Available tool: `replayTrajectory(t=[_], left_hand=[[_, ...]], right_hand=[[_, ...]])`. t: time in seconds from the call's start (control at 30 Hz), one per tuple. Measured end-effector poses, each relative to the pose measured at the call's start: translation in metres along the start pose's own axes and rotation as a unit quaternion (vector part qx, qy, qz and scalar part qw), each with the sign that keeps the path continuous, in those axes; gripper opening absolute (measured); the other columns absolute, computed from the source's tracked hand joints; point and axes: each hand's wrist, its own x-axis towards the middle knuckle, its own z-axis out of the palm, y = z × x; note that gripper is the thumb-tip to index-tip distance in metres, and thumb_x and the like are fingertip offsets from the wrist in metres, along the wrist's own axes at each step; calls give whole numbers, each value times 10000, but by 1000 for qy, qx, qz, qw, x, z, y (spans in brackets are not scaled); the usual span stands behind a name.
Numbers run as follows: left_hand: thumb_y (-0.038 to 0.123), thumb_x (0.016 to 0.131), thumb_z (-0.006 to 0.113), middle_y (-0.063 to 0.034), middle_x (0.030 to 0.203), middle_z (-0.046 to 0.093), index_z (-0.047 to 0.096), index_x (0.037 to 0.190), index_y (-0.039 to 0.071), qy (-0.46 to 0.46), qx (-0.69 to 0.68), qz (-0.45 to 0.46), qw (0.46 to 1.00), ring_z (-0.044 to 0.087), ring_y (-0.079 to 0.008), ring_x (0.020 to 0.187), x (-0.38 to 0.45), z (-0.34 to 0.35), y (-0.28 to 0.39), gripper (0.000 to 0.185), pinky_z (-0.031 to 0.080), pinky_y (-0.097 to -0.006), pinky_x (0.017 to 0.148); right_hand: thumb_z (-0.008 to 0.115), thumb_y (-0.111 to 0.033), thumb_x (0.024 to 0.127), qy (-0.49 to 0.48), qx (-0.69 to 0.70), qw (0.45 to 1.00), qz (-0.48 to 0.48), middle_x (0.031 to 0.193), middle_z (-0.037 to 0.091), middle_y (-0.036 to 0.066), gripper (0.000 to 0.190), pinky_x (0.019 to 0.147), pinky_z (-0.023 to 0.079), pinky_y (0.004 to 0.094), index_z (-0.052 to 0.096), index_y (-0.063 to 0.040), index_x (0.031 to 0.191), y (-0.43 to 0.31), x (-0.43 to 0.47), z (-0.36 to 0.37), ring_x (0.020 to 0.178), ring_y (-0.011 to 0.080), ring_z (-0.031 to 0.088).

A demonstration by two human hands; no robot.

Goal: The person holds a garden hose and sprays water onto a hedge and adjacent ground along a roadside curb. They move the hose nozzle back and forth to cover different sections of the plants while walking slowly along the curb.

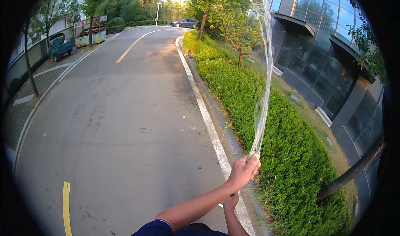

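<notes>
My left hand (243, 172) grips the end of a pale hose (253, 154), its thumb at the mouth. From there a jet of water (265, 101) shoots up and forward, splitting into clear strands above the hedge. Lower and closer to my body, my right hand (231, 201) is closed, partly behind my left forearm. A short white length (221, 205) shows beside it, probably more of the hose. Most of the hose is hidden by my hands and arms. Just right of both hands lies a clipped green hedge (281, 148).
A white-painted kerb (207, 120) separates the hedge from the asphalt road (125, 126). A tree trunk (350, 170) leans at the right, before a glass-fronted building (315, 70). Farther off are a dark car (184, 23), a blue-green cargo tricycle (61, 47) and a stall (90, 33).
</notes>
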Motion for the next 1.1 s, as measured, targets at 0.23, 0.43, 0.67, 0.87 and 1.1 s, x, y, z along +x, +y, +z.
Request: replayTrajectory(t=[0.23,0.43,0.67,0.87,1.1], left_hand=[[312,991,453,28,544,451,518,741,67,-9,-15,22,1000,387,-51,417,47,-61,49,356,324,-228,391],[306,987,463,27,537,451,518,757,62,8,-23,39,999,401,-56,427,86,-110,52,340,330,-231,391],[317,977,484,13,580,492,548,782,48,31,-7,19,999,428,-56,453,168,-169,40,339,352,-218,414],[304,974,466,-35,589,516,559,807,15,50,27,0,998,462,-100,470,268,-224,46,345,380,-238,465],[303,970,472,-21,578,505,562,789,24,68,-21,26,997,464,-95,465,347,-272,63,345,384,-236,456]], right_hand=[[620,-96,832,59,-1,997,-55,886,625,57,163,721,455,285,603,29,934,-43,46,81,793,126,568],[620,-77,822,37,-27,995,-89,892,619,42,164,726,448,279,595,12,958,-39,86,136,816,109,558],[632,-45,841,32,37,997,-57,848,592,40,136,723,441,288,573,14,949,-14,148,211,784,114,533],[661,-73,824,31,-15,998,-49,739,526,29,137,638,408,294,561,2,880,-19,213,273,688,107,478],[671,-77,820,38,-32,997,-64,741,523,6,133,638,398,262,565,-14,872,-29,293,325,680,94,475]])
